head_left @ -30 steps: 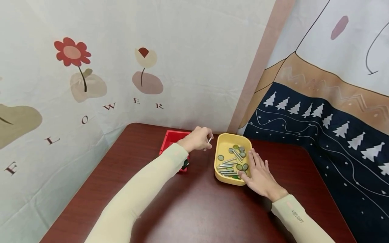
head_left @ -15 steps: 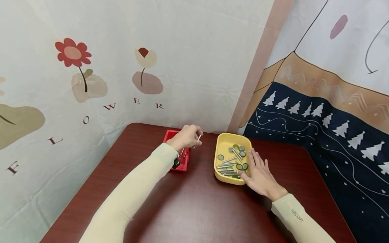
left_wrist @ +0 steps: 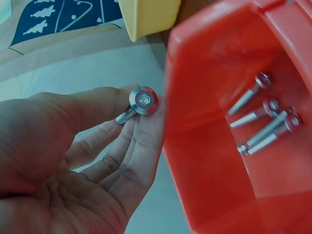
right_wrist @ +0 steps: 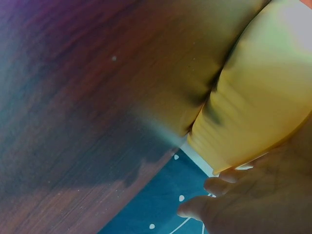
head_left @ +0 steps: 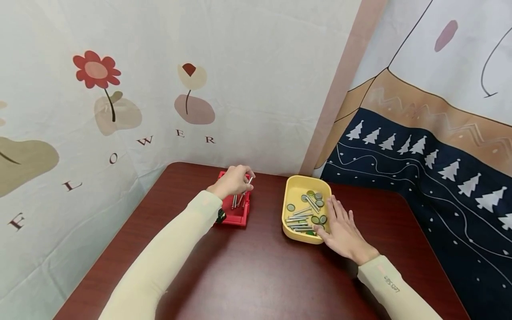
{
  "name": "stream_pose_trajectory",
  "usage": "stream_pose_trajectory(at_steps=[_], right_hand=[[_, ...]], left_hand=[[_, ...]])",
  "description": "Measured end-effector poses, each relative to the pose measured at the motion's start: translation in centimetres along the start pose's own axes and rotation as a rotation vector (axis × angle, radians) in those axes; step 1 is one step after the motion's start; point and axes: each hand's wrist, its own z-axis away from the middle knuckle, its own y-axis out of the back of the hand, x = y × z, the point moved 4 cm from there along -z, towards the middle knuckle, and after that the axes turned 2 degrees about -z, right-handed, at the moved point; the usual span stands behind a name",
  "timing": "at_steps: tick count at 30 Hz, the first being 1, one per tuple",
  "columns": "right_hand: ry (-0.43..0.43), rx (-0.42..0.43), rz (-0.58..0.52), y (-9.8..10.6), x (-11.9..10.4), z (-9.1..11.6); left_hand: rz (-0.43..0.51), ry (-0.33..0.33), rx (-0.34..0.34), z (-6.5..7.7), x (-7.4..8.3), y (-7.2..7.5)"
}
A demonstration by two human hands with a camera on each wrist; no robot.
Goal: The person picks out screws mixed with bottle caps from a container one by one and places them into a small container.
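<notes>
Between thumb and fingers my left hand [head_left: 234, 181] pinches a metal bolt [left_wrist: 143, 100], whose round head with a hex socket faces the left wrist camera. That hand is over the red bin [head_left: 236, 219], near its far right part. Several bolts [left_wrist: 265, 131] lie on the bin's floor. To the right stands a yellow tray [head_left: 286, 195] holding several bolts [head_left: 298, 218] and round metal caps [head_left: 290, 207]. My right hand [head_left: 346, 231] rests along the tray's right wall with straight fingers, its thumb over the near rim corner.
Both containers stand on a dark red-brown wooden table [head_left: 256, 275]. A pale printed cloth [head_left: 256, 89] hangs close behind the table's far edge, and a dark blue printed cloth [head_left: 400, 169] borders its right side.
My left hand has moved left with the bolt, from the gap between the containers to above the red bin. The right hand and the yellow tray have stayed put.
</notes>
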Motion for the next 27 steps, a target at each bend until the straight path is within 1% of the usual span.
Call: stream_pose_trajectory(at_steps=[8,13,17,20,21,23,25,27], right_hand=[[-0.002,-0.002,0.000,0.0,0.0,0.0],[0.001,-0.003,0.004,0.0,0.0,0.0],[-0.005,-0.011,-0.001,0.0,0.0,0.0],[-0.004,-0.014,-0.005,0.0,0.0,0.0],[-0.003,-0.015,-0.005,0.0,0.0,0.0],[0.000,-0.015,-0.002,0.0,0.0,0.0],[0.001,-0.014,0.001,0.0,0.0,0.0],[0.001,-0.011,0.005,0.1,0.0,-0.1]], left_hand=[[-0.046,0.061,-0.010,-0.2,-2.3,0.0],[-0.038,0.105,-0.012,-0.3,-2.9,-0.2],[-0.023,0.148,-0.039,-0.7,-3.4,-0.6],[-0.023,0.173,-0.080,-1.8,-4.2,-1.2],[-0.019,0.160,-0.086,-3.2,-5.6,-2.1],[-0.019,0.156,-0.108,-4.9,-7.2,-3.0],[-0.016,0.166,-0.128,-6.1,-8.3,-3.7],[0.000,0.168,-0.137,-7.1,-9.2,-4.3]])
